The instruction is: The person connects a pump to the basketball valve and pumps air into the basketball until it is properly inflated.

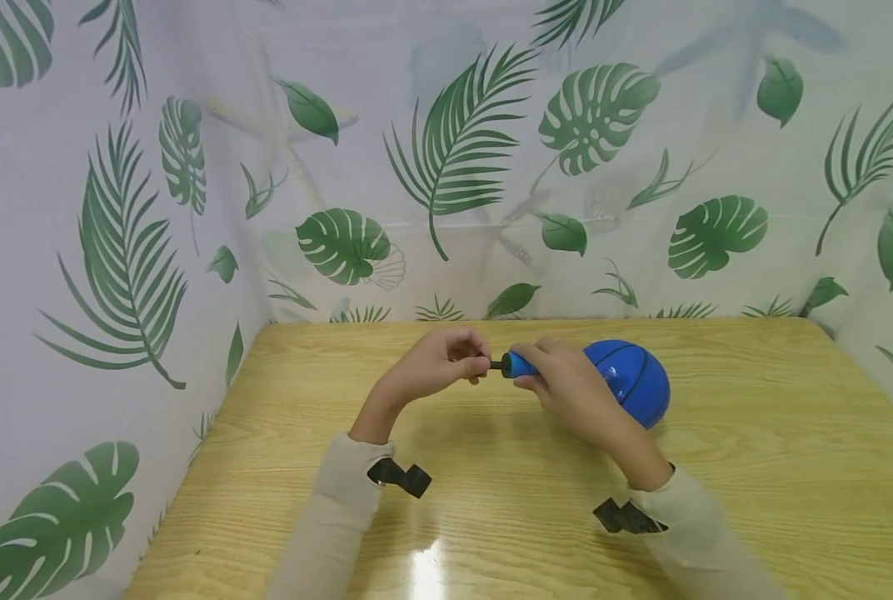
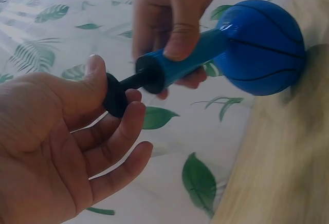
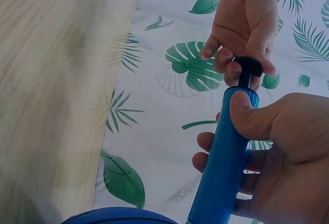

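A blue hand pump [image 3: 221, 152] with a black end cap lies across my right hand [image 1: 570, 387], whose thumb and fingers wrap its barrel. My left hand [image 1: 442, 362] pinches the pump's black handle [image 2: 116, 95] between thumb and fingers, its other fingers loosely bent. A short length of black rod [image 2: 134, 80] shows between handle and barrel. Just beyond the right hand, a blue ball [image 1: 634, 379] with black lines rests on the table; the pump's far end overlaps it in the left wrist view.
The wood-grain table [image 1: 491, 517] spreads under both forearms. White cloth [image 1: 476, 283] printed with green leaves stands behind the table and along its sides. Black camera mounts [image 1: 405, 477] sit at both sleeve cuffs.
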Demonstrator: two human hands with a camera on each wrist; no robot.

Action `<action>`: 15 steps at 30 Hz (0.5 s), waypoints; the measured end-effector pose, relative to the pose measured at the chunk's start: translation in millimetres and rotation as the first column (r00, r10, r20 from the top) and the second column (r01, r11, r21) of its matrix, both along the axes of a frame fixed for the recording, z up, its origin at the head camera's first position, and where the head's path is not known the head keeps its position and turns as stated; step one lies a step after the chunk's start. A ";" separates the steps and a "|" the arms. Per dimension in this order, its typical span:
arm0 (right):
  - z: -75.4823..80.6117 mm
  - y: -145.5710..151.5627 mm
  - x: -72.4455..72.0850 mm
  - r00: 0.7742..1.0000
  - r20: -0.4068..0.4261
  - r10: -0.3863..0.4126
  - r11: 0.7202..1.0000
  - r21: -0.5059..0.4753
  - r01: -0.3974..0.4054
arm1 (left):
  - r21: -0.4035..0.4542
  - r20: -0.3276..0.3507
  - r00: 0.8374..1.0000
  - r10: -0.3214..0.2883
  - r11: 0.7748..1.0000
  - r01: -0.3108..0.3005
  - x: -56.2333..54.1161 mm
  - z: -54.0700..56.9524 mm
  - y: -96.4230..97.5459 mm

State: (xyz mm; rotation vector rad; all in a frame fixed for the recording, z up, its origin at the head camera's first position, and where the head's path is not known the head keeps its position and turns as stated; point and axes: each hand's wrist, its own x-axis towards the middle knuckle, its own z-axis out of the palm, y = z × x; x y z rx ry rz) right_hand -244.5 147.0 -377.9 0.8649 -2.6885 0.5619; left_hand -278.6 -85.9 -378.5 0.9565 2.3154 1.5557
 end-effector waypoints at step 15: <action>4.0 14.7 -4.3 0.998 0.065 -0.025 1.000 0.017 0.023 | -0.048 -0.058 0.998 0.035 0.998 -0.038 -3.6 0.6 -12.8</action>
